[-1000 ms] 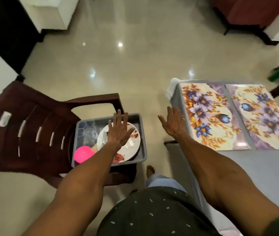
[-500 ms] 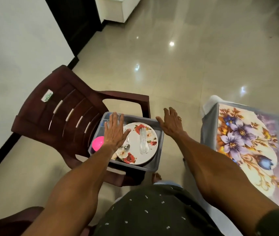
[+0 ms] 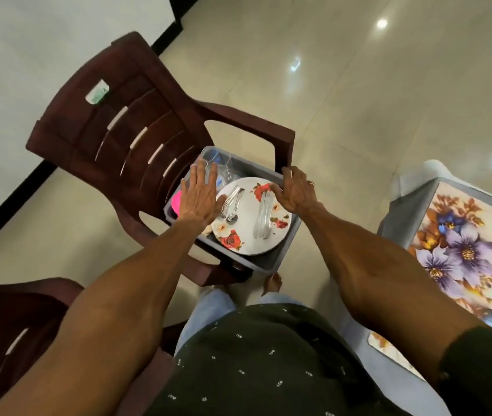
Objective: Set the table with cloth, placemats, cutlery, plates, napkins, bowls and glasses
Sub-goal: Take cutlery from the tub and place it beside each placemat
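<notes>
Reaching into the tub point(image 3: 273, 259) on a chair point(image 3: 124, 139) at centre frame, both hands, left point(image 3: 201, 198) and right point(image 3: 297, 192), spread flat over the floral plate point(image 3: 250, 235) carrying cutlery point(image 3: 262, 217), apparently to lift it.

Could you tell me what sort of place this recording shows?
Probably a home dining area: a dark brown moulded plastic armchair stands on a glossy cream tiled floor, and a cloth-covered table with a floral purple-and-gold placemat is beside it.
</notes>
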